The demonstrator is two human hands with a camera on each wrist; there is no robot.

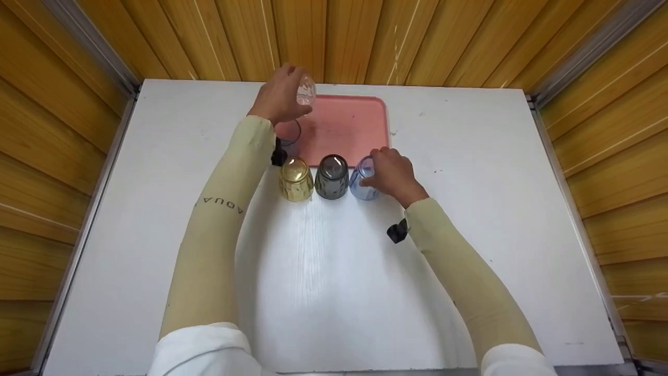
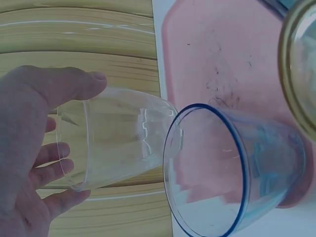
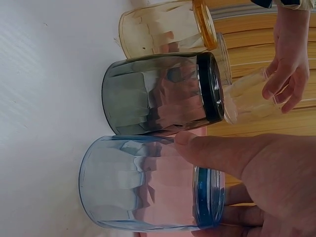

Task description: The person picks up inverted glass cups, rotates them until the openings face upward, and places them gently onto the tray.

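Note:
My left hand grips a clear glass round its rim, over the back left of the pink tray. In the left wrist view an upright glass with a blue rim stands just beside that clear glass; my left sleeve partly covers it in the head view. My right hand holds a light blue glass, thumb on one side and fingers on the other, near its base. This glass is upside down at the tray's front edge. Next to it stand an upside-down dark grey glass and a yellow glass.
The three upside-down glasses form a row along the front of the tray. They stand on a white table. Wood-patterned panels close off the table's back and both sides.

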